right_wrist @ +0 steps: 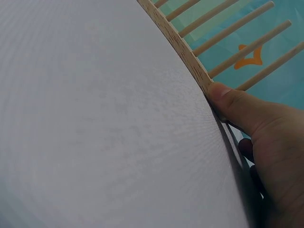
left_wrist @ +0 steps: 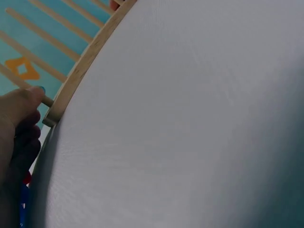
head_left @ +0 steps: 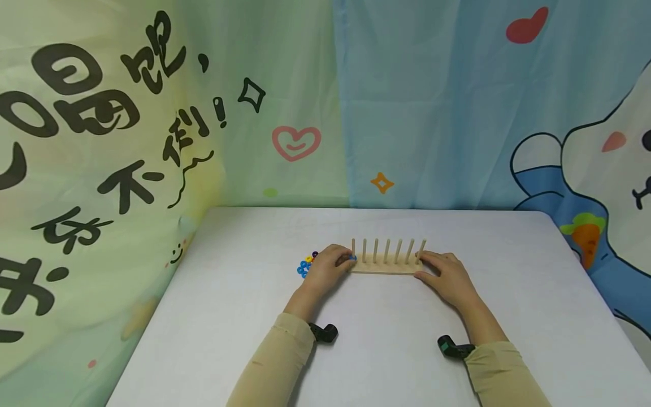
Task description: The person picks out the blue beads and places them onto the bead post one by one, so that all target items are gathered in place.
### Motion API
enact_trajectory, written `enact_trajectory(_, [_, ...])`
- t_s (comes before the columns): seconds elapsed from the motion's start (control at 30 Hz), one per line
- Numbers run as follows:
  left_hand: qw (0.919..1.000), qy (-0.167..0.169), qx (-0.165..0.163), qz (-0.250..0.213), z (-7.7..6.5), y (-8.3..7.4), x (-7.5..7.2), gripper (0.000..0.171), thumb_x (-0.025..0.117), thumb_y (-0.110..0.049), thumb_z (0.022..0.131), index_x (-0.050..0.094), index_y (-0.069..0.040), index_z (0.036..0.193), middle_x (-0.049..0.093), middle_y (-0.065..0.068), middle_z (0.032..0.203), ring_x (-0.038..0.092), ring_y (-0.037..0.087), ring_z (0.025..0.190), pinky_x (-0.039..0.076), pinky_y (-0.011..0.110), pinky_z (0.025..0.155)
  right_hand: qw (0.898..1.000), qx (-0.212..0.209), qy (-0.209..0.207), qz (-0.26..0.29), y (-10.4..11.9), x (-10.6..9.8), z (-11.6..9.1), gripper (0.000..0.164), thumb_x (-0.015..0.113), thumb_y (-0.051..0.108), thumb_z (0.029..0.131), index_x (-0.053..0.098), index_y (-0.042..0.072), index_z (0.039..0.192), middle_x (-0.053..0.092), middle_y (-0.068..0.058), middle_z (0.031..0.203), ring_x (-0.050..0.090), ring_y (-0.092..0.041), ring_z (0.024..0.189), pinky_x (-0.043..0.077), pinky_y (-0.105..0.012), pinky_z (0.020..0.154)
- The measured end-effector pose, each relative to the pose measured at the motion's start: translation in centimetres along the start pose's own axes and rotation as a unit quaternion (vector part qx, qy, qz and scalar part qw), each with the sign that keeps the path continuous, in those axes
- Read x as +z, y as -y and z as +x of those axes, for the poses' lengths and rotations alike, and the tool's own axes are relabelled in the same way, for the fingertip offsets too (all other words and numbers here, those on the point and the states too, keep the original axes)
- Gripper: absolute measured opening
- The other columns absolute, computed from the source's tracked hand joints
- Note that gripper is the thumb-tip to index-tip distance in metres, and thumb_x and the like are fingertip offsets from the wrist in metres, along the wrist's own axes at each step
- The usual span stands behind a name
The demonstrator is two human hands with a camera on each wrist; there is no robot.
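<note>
A wooden pegboard point(head_left: 383, 269) with a row of upright pegs point(head_left: 386, 251) rests on the table. My left hand point(head_left: 325, 270) is at its left end, pinching a small blue bead point(head_left: 353, 258) at the leftmost peg. In the left wrist view, a sliver of blue shows at the thumb tip, beside that peg; the hand hides most of the bead. My right hand point(head_left: 450, 278) grips the board's right end. Its thumb point(right_wrist: 222, 94) presses the front edge in the right wrist view, with the other fingers round the end.
Left of the board, partly behind my left hand, lies a small group of beads point(head_left: 301, 270), mostly blue with yellow and dark ones. The white table point(head_left: 376, 345) reaches back to a printed curtain point(head_left: 427, 113). Each wrist wears a black camera point(head_left: 325, 333).
</note>
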State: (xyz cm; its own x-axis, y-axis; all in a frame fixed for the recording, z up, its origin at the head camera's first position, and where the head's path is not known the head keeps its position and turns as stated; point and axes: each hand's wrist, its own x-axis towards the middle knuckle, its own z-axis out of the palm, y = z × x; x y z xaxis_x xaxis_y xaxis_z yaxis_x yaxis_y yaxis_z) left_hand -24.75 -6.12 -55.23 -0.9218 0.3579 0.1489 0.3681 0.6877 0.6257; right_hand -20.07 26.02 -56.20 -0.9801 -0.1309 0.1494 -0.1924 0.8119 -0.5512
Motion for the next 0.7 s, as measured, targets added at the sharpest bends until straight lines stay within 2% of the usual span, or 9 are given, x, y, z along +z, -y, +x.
enact_trajectory(0.17, [0.9992, 0.016, 0.009, 0.034, 0.22, 0.04, -0.19, 0.025, 0.064, -0.034, 0.097, 0.070, -0.016, 0.113, 0.064, 0.000, 0.123, 0.060, 0.016, 0.117, 0.050, 0.034, 0.100, 1.000, 0.001, 0.001, -0.002, -0.05, 0.08, 0.06, 0.064, 0.069, 0.045, 0.090, 0.055, 0.009, 0.140, 0.054, -0.017, 0.143, 0.047, -0.038, 0.123, 0.036, -0.059, 0.104])
enact_trajectory(0.37, [0.9977, 0.028, 0.011, 0.061, 0.25, -0.07, -0.22, 0.026, 0.063, -0.035, 0.098, 0.070, -0.017, 0.115, 0.062, -0.002, 0.126, 0.058, 0.017, 0.120, 0.049, 0.033, 0.102, 1.000, -0.002, 0.001, -0.004, -0.19, 0.17, 0.10, 0.063, 0.069, 0.045, 0.090, 0.055, 0.009, 0.140, 0.054, -0.017, 0.144, 0.047, -0.038, 0.123, 0.036, -0.059, 0.104])
enact_trajectory(0.7, [0.9977, 0.021, 0.026, 0.059, -0.46, -0.35, -0.71, 0.033, 0.063, -0.034, 0.098, 0.067, -0.017, 0.126, 0.061, -0.002, 0.131, 0.056, 0.017, 0.125, 0.047, 0.033, 0.105, 1.000, -0.005, -0.001, -0.002, -0.32, 0.26, 0.03, 0.063, 0.069, 0.045, 0.090, 0.055, 0.009, 0.140, 0.055, -0.017, 0.143, 0.048, -0.038, 0.122, 0.037, -0.059, 0.103])
